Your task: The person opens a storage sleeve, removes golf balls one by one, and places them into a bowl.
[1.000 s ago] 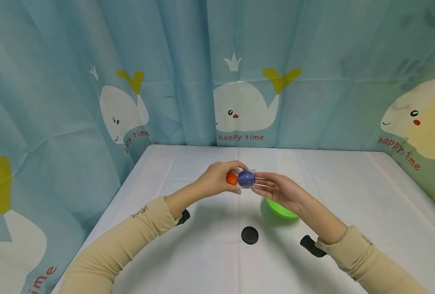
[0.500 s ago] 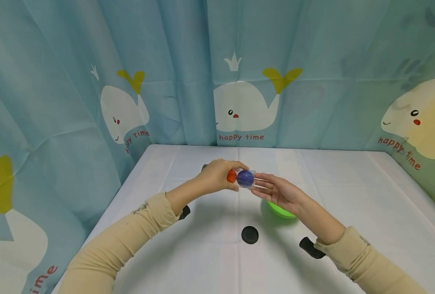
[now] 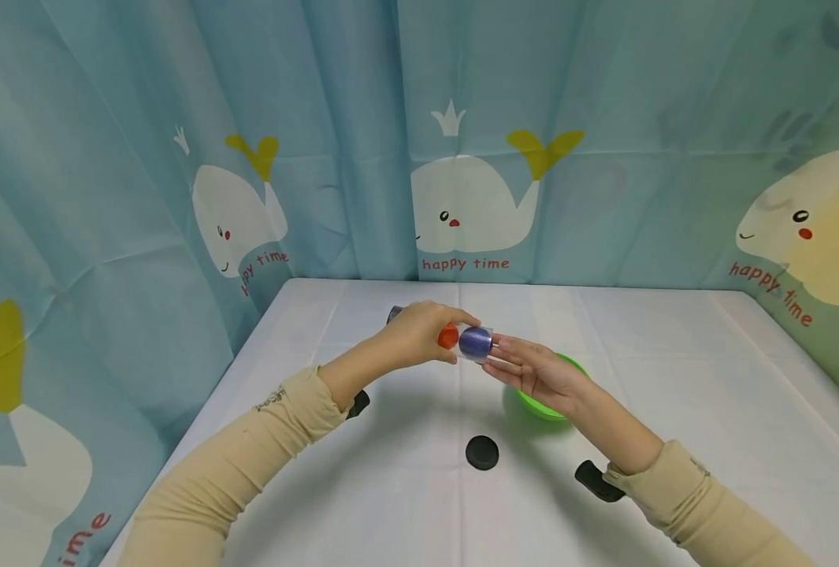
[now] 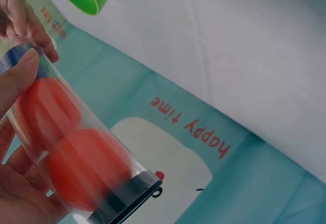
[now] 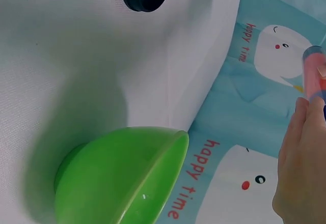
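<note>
My left hand (image 3: 419,335) grips a clear tube (image 4: 109,137) above the table, fingers and thumb on either side of it. Inside, two red-orange balls (image 4: 91,168) show in the left wrist view, and a blue ball (image 3: 475,342) sits toward the tube's right end. A black cap (image 4: 125,198) covers the other end. My right hand (image 3: 540,374) is at the blue ball's end, its fingers extended with the tips at or against the tube. Whether they press the ball is hidden.
Below my right hand stands a green bowl (image 3: 543,409) on the white table (image 3: 391,488). A black round lid (image 3: 482,453) lies nearer the front. Behind the table hangs a blue curtain (image 3: 362,213) printed with whales.
The tube tilts slightly, and its dark capped end has come into view behind my left hand. My right hand has dipped a little, showing more of the bowl's rim.
</note>
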Motion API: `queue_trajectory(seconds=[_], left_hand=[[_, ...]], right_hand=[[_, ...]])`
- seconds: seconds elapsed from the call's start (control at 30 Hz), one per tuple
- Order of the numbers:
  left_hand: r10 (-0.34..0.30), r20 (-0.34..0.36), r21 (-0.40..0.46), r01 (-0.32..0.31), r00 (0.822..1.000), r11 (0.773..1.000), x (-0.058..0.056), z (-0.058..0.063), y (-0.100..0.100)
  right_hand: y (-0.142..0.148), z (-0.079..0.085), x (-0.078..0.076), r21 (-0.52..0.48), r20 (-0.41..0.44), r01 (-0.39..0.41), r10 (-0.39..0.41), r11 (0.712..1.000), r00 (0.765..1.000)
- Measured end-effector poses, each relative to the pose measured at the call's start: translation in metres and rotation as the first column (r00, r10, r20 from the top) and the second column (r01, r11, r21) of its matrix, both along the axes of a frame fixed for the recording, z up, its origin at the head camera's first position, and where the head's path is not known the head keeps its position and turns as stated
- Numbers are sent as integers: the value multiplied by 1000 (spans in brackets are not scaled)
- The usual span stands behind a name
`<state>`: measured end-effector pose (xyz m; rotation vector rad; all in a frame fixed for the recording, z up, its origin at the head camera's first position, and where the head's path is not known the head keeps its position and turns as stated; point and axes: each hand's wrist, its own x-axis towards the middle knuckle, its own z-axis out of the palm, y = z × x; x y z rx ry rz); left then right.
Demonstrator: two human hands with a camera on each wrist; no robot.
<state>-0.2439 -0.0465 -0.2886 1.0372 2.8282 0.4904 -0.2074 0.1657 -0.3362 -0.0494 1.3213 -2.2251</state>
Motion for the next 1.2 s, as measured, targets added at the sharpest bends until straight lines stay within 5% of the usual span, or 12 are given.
queue_trajectory(seconds=[0.27, 0.77, 1.2], left_hand=[[-9, -21, 10, 9, 1000, 1000, -1, 1, -2], [22, 7, 152, -23, 1000, 988, -1, -9, -9], [49, 1, 161, -49, 999, 986, 2, -13, -13]], right_hand=[[-2, 2, -1, -5, 50, 21, -21, 1000, 999], [-2, 4, -2, -34, 25, 23, -22, 999, 999], [-1, 2, -2, -79, 37, -5, 8, 997, 999]])
